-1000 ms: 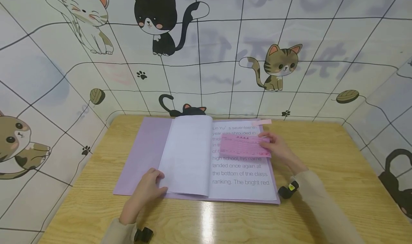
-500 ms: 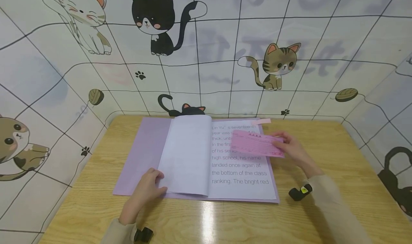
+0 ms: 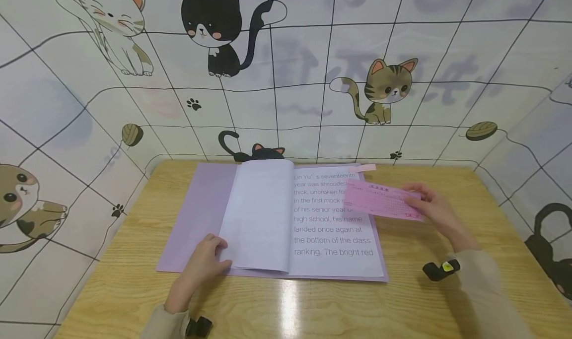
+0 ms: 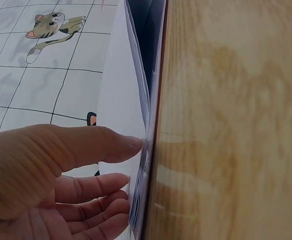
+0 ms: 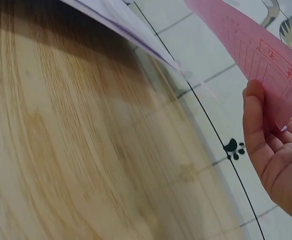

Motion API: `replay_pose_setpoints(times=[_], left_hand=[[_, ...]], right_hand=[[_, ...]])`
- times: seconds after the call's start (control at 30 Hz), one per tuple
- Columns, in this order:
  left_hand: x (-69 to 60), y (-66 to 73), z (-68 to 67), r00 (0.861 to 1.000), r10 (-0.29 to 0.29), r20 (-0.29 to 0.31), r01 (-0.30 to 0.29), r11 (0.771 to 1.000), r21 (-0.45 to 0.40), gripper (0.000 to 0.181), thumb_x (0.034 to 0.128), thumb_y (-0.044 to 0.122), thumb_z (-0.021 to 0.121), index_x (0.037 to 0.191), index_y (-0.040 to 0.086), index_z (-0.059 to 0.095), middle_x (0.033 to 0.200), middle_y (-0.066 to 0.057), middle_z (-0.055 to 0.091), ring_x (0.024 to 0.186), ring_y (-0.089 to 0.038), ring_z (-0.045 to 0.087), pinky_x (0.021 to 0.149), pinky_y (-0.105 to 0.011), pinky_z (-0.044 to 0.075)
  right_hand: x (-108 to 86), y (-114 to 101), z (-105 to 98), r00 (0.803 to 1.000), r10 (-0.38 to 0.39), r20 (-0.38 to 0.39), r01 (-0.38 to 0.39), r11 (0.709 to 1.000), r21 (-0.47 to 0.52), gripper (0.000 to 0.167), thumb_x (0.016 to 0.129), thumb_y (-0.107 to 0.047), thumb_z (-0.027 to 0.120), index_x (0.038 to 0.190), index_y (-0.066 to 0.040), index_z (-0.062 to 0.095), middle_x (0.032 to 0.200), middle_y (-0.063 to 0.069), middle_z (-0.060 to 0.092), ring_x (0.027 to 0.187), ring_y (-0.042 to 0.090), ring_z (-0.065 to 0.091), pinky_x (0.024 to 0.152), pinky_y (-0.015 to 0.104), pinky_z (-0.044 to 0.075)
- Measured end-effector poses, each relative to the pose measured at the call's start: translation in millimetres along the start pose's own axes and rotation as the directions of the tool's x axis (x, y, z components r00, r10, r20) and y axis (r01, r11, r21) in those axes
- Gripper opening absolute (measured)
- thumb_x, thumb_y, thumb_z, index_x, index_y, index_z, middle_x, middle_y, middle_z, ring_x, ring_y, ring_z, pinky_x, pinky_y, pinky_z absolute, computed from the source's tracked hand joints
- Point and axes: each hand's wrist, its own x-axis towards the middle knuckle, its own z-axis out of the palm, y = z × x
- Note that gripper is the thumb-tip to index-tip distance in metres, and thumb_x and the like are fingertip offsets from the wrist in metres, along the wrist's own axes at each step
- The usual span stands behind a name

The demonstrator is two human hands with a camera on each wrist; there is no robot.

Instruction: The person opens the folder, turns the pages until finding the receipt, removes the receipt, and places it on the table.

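A book with a lilac cover point(image 3: 204, 210) lies open on the table, printed text on its right page point(image 3: 332, 239) and a blank left page point(image 3: 259, 215). My left hand point(image 3: 206, 259) rests at the lower left corner of the blank page. In the left wrist view, the left thumb point(image 4: 117, 146) touches the page near its edge, the fingers loosely bent. A pink printed receipt slip point(image 3: 380, 200) is pinched by my right hand point(image 3: 435, 210) at its right end. The slip hangs over the right edge of the book, covering a few words.
A pale pink strip point(image 3: 364, 169) sticks out of the top right of the book. The wooden table point(image 3: 447, 190) runs up to a cat-patterned wall covering point(image 3: 304, 105) at the back and sides. A dark wrist camera point(image 3: 441, 269) sits by each sleeve.
My right hand has moved to the right with the pink receipt slip, uncovering more of the printed text. The left hand stays on the page corner.
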Motion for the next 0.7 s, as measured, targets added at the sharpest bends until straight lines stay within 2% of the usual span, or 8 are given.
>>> replay_pose_setpoints(times=[0.33, 0.53, 0.7], left_hand=[[-0.8, -0.3, 0.0, 1.000, -0.006, 0.002, 0.006, 1.000, -0.003, 0.031, 0.0651, 0.002, 0.080, 0.090, -0.005, 0.062, 0.080, -0.005, 0.048, 0.071, -0.016, 0.042, 0.065, -0.032, 0.042], [-0.3, -1.7, 1.0, 1.000, -0.009, 0.002, 0.009, 1.000, -0.007, 0.030, 0.0652, 0.001, 0.079, 0.090, -0.005, 0.062, 0.082, -0.006, 0.049, 0.072, -0.017, 0.044, 0.066, -0.032, 0.043], [0.3, -1.7, 0.7, 1.000, -0.012, 0.004, 0.012, 1.000, -0.009, 0.031, 0.0651, 0.001, 0.079, 0.090, -0.005, 0.062, 0.082, -0.006, 0.049, 0.072, -0.017, 0.043, 0.065, -0.032, 0.042]], right_hand=[[-11.6, 24, -28, 0.999, 0.018, -0.039, -0.019, 1.000, -0.023, 0.024, 0.092, -0.021, 0.059, 0.116, -0.017, 0.056, 0.087, -0.013, 0.054, 0.075, 0.004, 0.048, 0.062, 0.022, 0.040], [-20.5, 34, -40, 0.997, 0.068, -0.026, -0.068, 0.997, -0.022, 0.019, 0.093, -0.025, 0.058, 0.112, -0.027, 0.054, 0.089, -0.011, 0.055, 0.073, 0.003, 0.050, 0.061, 0.022, 0.041], [-24.5, 44, -48, 0.995, 0.100, -0.007, -0.100, 0.995, -0.001, 0.016, 0.093, -0.025, 0.057, 0.109, -0.028, 0.054, 0.090, -0.013, 0.054, 0.073, 0.003, 0.051, 0.060, 0.023, 0.042]])
